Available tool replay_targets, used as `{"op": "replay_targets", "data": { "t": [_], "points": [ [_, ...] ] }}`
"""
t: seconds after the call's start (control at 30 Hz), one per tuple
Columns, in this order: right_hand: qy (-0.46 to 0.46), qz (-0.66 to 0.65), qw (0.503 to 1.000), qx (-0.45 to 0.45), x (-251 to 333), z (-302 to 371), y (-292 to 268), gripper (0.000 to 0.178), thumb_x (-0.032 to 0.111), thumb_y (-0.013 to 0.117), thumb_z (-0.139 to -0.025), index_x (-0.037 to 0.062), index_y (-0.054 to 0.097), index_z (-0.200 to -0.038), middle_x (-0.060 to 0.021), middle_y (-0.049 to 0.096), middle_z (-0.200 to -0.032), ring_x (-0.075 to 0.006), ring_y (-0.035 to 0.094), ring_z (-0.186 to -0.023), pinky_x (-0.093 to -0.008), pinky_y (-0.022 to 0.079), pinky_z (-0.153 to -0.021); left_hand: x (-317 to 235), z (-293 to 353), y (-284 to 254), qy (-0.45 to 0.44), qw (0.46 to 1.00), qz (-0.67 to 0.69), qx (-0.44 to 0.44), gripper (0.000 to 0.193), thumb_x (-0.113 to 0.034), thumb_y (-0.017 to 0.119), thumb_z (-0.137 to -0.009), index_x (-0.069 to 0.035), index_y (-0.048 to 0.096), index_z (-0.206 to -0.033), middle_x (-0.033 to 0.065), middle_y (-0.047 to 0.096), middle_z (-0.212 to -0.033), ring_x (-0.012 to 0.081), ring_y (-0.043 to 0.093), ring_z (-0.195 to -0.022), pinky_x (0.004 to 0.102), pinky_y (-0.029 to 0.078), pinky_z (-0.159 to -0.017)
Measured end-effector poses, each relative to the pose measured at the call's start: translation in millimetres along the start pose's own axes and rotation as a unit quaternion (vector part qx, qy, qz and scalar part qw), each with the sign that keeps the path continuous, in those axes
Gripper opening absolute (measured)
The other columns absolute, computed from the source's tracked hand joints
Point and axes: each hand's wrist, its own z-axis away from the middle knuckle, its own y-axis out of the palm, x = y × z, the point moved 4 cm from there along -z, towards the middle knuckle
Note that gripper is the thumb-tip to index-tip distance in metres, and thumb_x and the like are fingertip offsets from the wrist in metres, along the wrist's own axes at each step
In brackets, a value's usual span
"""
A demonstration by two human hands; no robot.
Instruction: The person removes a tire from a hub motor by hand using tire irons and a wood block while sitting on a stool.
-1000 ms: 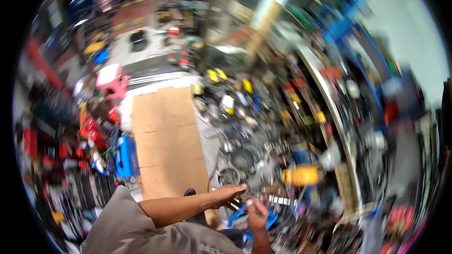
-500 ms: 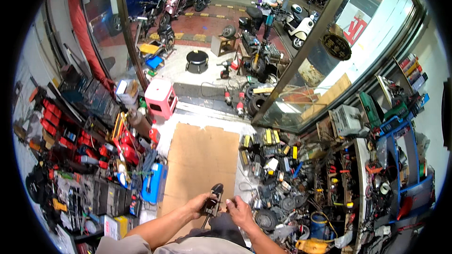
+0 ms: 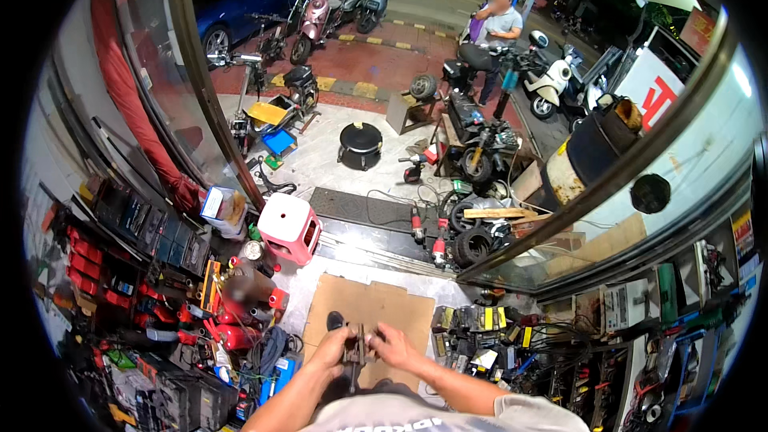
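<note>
My left hand (image 3: 332,349) is closed round a dark metal part (image 3: 359,347) with a narrow upright piece and a rod-like lower end. Its exact kind is too small to make out. The fingers of my right hand (image 3: 394,346) pinch at the right side of the same part, near its top. Both hands are above a flat sheet of brown cardboard (image 3: 398,302) on the floor. A black rounded shape, like a shoe tip (image 3: 335,321), shows just beyond my left hand.
A pink-and-white stool (image 3: 290,220) stands ahead left. Red tools (image 3: 236,338) crowd the left; battery packs (image 3: 484,320) lie right. Beyond the doorway are a round black stand (image 3: 360,144), power tools (image 3: 416,224), parked scooters (image 3: 314,18) and a standing person (image 3: 500,24).
My view has tilted up and turned right, showing more of the street. My right hand has come in from beside the metal part and now touches it. The left hand keeps its grip.
</note>
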Motion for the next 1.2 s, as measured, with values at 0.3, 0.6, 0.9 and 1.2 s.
{"op": "replay_targets", "data": {
  "t": [0.3,0.6,0.9,1.2],
  "points": [
    [-0.014,-0.036,0.994,-0.098,112,-244,-90,0.027,0.028,0.062,-0.104,0.0016,0.069,-0.104,-0.0105,0.072,-0.079,-0.0199,0.069,-0.075,-0.0395,0.055,-0.070,-248,-165,47,0.001,0.989,-0.145,-0.027,0.022,-0.015,0.056,-0.102,0.001,0.070,-0.102,0.0151,0.076,-0.088,0.0248,0.074,-0.066,0.0401,0.062,-0.061],
    [-0.061,0.060,0.991,-0.102,153,-498,-203,0.029,0.029,0.066,-0.099,0.0015,0.064,-0.108,-0.0181,0.072,-0.083,-0.0327,0.071,-0.078,-0.0464,0.054,-0.072,-434,-353,98,0.023,0.977,-0.200,-0.073,0.019,-0.012,0.058,-0.100,0.001,0.071,-0.102,0.0116,0.074,-0.080,0.0214,0.072,-0.065,0.0368,0.060,-0.058],
    [-0.011,0.041,0.999,0.019,222,-718,-268,0.024,0.026,0.066,-0.098,0.0052,0.064,-0.110,-0.0135,0.073,-0.082,-0.0307,0.072,-0.076,-0.0449,0.055,-0.074,-627,-474,142,0.038,0.981,-0.172,-0.085,0.016,-0.010,0.053,-0.103,-0.001,0.065,-0.109,0.0124,0.073,-0.085,0.0212,0.073,-0.065,0.0350,0.060,-0.053],
    [0.091,-0.068,0.993,-0.022,241,-924,-355,0.033,0.030,0.059,-0.105,0.0000,0.069,-0.095,-0.0101,0.072,-0.076,-0.0220,0.066,-0.065,-0.0406,0.053,-0.066,-788,-653,191,0.008,0.972,-0.224,-0.064,0.018,-0.011,0.055,-0.102,0.000,0.067,-0.109,0.0145,0.074,-0.081,0.0222,0.071,-0.064,0.0356,0.059,-0.056]
  ]
}}
